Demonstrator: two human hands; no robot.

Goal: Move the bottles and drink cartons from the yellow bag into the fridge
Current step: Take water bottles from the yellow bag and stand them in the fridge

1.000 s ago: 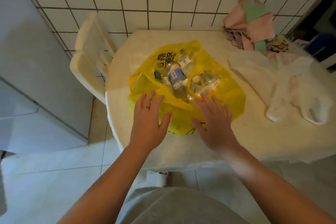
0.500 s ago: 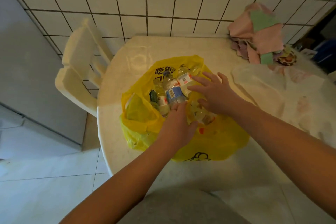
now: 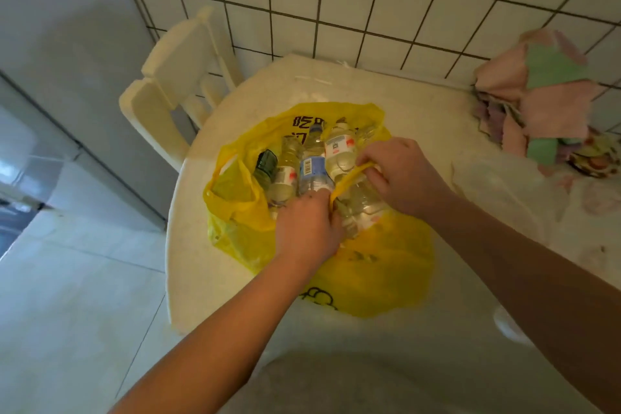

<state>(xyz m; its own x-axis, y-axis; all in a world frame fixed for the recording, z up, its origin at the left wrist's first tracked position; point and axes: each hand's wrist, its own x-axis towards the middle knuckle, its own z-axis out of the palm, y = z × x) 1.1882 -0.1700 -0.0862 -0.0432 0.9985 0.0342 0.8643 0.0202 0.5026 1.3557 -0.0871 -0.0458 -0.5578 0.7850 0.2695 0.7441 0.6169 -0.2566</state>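
The yellow bag [image 3: 379, 272] lies open on the round white table [image 3: 208, 279]. Several bottles lie inside: a dark green bottle [image 3: 265, 163], a clear bottle with a red-and-white label [image 3: 285, 171], a blue-labelled bottle [image 3: 312, 168], a white-labelled bottle [image 3: 339, 151] and a clear bottle [image 3: 363, 202] lying lower down. My right hand [image 3: 403, 175] pinches the bag's yellow handle strip [image 3: 349, 176] over that lower bottle. My left hand [image 3: 307, 228] has its fingers curled at the strip's other end, beside the blue-labelled bottle's base. The fridge [image 3: 67, 54] stands at the left.
A white plastic chair [image 3: 168, 94] is tucked between the table and the fridge. A pile of pink and green cloths [image 3: 544, 91] sits at the table's back right, with a white plastic bag [image 3: 504, 185] in front of it. A tiled wall runs behind.
Both hands went from resting flat on the bag's near edge into the bag's mouth. They now hold the handle strip among the bottles. The view has moved closer.
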